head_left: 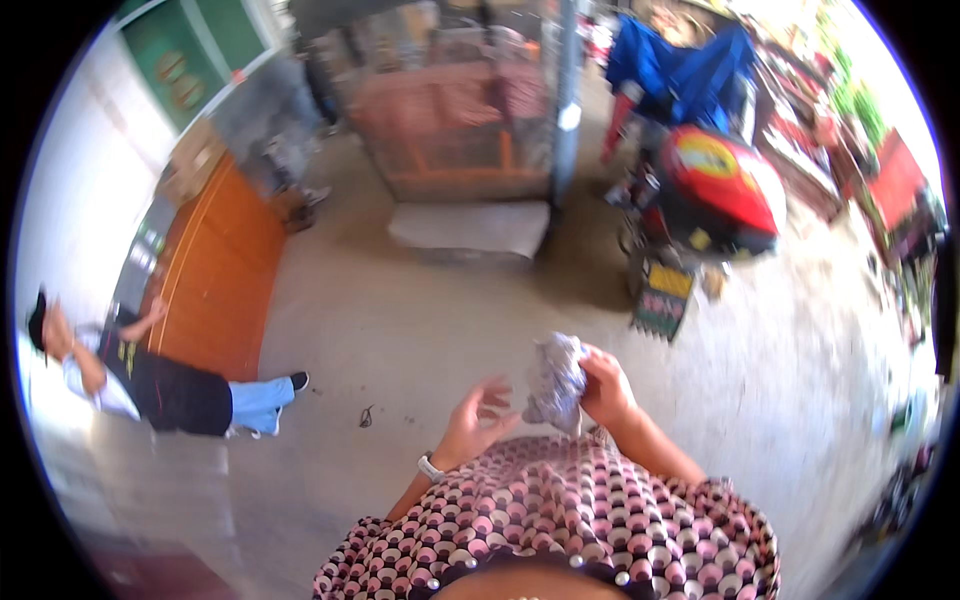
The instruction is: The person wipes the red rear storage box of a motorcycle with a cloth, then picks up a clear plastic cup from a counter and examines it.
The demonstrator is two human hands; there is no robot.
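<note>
Grey crumpled cloth [555,380] hangs upright, pinched at its top in the right hand [606,388], while the left hand [478,420], fingers spread and empty, sits just beside its lower-left edge

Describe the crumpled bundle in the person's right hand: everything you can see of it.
The bundle is a crumpled, greyish-white wad with dark mottling, seemingly thin plastic or cloth; blur hides which. It is held upright in the air above the patterned garment, gripped along its right side by the right hand. The left hand is open beside it, apparently not touching.
</note>
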